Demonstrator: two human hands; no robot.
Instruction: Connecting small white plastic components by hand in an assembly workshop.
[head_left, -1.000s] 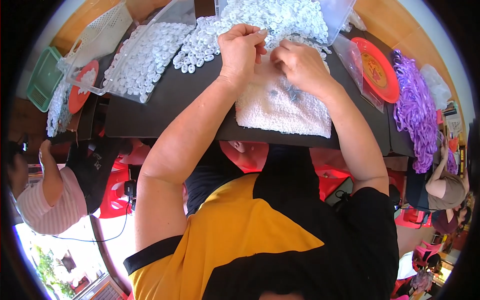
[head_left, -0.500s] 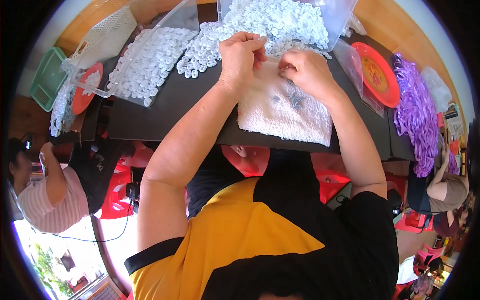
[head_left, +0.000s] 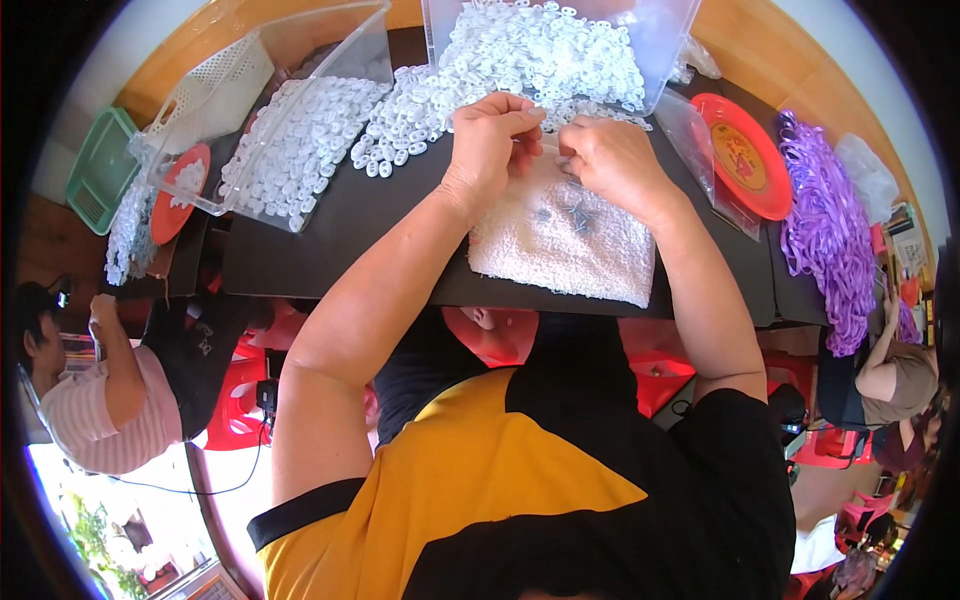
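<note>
My left hand (head_left: 492, 145) is closed in a pinch above the far edge of a folded white towel (head_left: 560, 255). Close by on its right, my right hand (head_left: 610, 160) is closed too, thumb against curled fingers. Whatever the fingertips hold is too small to make out. Several small thin grey-blue pieces (head_left: 580, 218) lie on the towel, just below my right hand. Beyond both hands, a pile of small white oval pieces with holes (head_left: 395, 125) spreads over the dark table (head_left: 345, 240).
Clear plastic bins (head_left: 300, 225) (head_left: 672, 60) of white pieces stand at the far left and far middle. A red-orange plate (head_left: 775, 200) and purple ribbons (head_left: 825, 240) lie at right. Left are a smaller orange plate (head_left: 165, 222) and a green basket (head_left: 85, 205). A person (head_left: 110, 400) sits at left.
My hands have come closer together, the right one turning inward and its fingers closing more. The whole view has shifted slightly, so the table appears lower.
</note>
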